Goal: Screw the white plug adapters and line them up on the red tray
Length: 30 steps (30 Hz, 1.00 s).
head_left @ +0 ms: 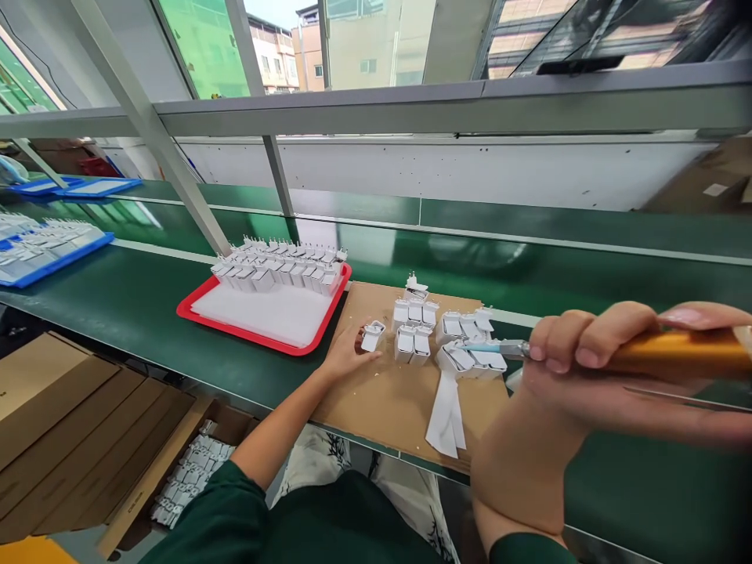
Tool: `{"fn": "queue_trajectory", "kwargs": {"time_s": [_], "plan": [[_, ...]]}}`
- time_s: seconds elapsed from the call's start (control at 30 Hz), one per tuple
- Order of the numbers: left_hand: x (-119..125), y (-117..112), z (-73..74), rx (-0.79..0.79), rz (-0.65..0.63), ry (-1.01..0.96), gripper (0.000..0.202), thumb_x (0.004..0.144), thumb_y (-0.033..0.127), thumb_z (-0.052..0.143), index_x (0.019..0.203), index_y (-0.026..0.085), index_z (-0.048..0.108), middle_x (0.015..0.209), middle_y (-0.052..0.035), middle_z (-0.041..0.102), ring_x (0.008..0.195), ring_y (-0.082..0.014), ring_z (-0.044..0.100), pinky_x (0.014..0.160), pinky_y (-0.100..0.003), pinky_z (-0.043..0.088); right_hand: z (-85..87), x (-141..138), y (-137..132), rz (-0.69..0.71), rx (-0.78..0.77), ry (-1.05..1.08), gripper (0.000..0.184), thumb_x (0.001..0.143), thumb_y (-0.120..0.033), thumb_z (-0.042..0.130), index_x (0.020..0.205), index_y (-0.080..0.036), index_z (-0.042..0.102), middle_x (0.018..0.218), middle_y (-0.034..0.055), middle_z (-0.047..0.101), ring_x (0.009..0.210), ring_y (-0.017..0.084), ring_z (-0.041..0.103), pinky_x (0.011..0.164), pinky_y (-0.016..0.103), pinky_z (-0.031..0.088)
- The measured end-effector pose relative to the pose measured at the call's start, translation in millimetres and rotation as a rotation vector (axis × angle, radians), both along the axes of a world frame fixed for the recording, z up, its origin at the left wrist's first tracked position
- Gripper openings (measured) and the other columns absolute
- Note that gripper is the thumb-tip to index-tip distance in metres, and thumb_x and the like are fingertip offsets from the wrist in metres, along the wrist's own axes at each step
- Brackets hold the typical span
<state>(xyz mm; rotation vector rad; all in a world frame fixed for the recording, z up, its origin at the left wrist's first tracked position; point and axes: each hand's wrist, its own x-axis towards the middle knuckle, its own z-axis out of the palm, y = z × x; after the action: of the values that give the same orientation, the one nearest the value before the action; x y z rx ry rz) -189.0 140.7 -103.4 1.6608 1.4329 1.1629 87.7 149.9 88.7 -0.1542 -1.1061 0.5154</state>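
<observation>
My left hand (351,354) reaches out over a brown cardboard sheet (388,399) and pinches a white plug adapter (372,336). Close to the camera, my right hand (593,368) is closed round the orange handle of a knife-like tool (670,352), and the tool's metal tip (497,348) points left at a cluster of several white adapters (446,333) on the cardboard. White paper strips (446,415) lie on the cardboard below the cluster.
A red tray (235,319) with a white liner holds rows of several white adapters (276,266) on the green bench (135,305). Blue trays (41,251) sit far left. A cardboard box of adapters (188,478) stands below the bench. A metal frame post (176,172) slants behind.
</observation>
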Motion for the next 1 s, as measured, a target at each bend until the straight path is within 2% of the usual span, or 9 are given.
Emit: {"fn": "queue_trajectory", "kwargs": {"time_s": [0.17,0.4,0.5,0.6,0.73,0.8,0.87,1.0], "plan": [[-5,2,-4.6,-0.072,0.068,-0.278,0.066,0.085,0.039,0.073,0.141,0.016,0.048,0.129,-0.0177,0.066,0.124,-0.0280,0.063,0.106,-0.043,0.051,-4.5,5,5,0.021,0.058,-0.058,0.065,0.076,-0.086,0.044,0.097,-0.026,0.059,0.048,-0.0115,0.045,0.025,0.009,0.025,0.019,0.025,0.025],[-8,0,-1.8,-0.062,0.007,-0.272,0.045,0.084,0.041,0.072,0.118,0.013,0.064,0.127,-0.0165,0.068,0.115,-0.0278,0.068,0.102,-0.041,0.054,-5.3,4,1,0.024,0.018,-0.014,0.068,0.075,-0.088,0.044,0.098,-0.025,0.060,0.051,-0.0106,0.045,0.027,0.008,0.029,0.021,0.024,0.028],[-3,-3,1.3,-0.038,0.021,-0.156,0.051,0.077,0.032,0.078,0.123,0.015,0.064,0.128,-0.0144,0.068,0.110,-0.0270,0.069,0.100,-0.041,0.055,-5.3,3,0,0.012,0.034,-0.030,0.066,0.077,-0.086,0.043,0.099,-0.026,0.060,0.050,-0.0106,0.044,0.028,0.008,0.029,0.021,0.025,0.028],[-4,2,6.6,-0.034,0.011,-0.009,0.048,0.078,0.022,0.073,0.125,0.015,0.064,0.124,-0.0133,0.070,0.102,-0.0243,0.070,0.094,-0.039,0.057,-5.6,0,-2,0.001,0.025,-0.014,0.064,0.080,-0.083,0.043,0.098,-0.024,0.061,0.052,-0.0095,0.044,0.030,0.009,0.028,0.021,0.026,0.026],[-17,19,18.4,-0.082,-0.102,0.035,0.034,0.074,0.008,0.065,0.107,0.013,0.071,0.110,-0.0097,0.075,0.096,-0.0222,0.073,0.089,-0.035,0.060,-7.2,-1,-4,-0.009,0.022,0.007,0.062,0.087,-0.078,0.038,0.104,-0.023,0.062,0.055,-0.0078,0.042,0.033,0.011,0.027,0.023,0.027,0.025],[-22,24,24.1,-0.080,-0.118,0.058,0.031,0.073,0.005,0.063,0.102,0.014,0.072,0.118,-0.0104,0.073,0.106,-0.0237,0.071,0.092,-0.035,0.059,-7.4,-1,-3,0.002,0.047,-0.005,0.062,0.087,-0.077,0.037,0.104,-0.024,0.064,0.055,-0.0074,0.041,0.034,0.011,0.027,0.023,0.027,0.024],[-22,21,27.0,-0.056,-0.079,0.086,0.033,0.076,0.005,0.061,0.105,0.015,0.073,0.134,-0.0131,0.065,0.123,-0.0271,0.063,0.101,-0.039,0.055,-6.7,-1,-3,0.010,0.061,-0.012,0.060,0.087,-0.076,0.039,0.102,-0.025,0.065,0.054,-0.0073,0.042,0.034,0.011,0.026,0.023,0.027,0.023],[-4,-9,19.0,0.055,0.167,0.379,0.040,0.086,0.013,0.058,0.125,0.017,0.067,0.149,-0.0168,0.050,0.139,-0.0330,0.048,0.115,-0.050,0.043,-4.8,-4,-6,0.002,0.017,0.015,0.059,0.087,-0.076,0.039,0.101,-0.026,0.066,0.054,-0.0072,0.041,0.034,0.011,0.024,0.024,0.028,0.021]]}}
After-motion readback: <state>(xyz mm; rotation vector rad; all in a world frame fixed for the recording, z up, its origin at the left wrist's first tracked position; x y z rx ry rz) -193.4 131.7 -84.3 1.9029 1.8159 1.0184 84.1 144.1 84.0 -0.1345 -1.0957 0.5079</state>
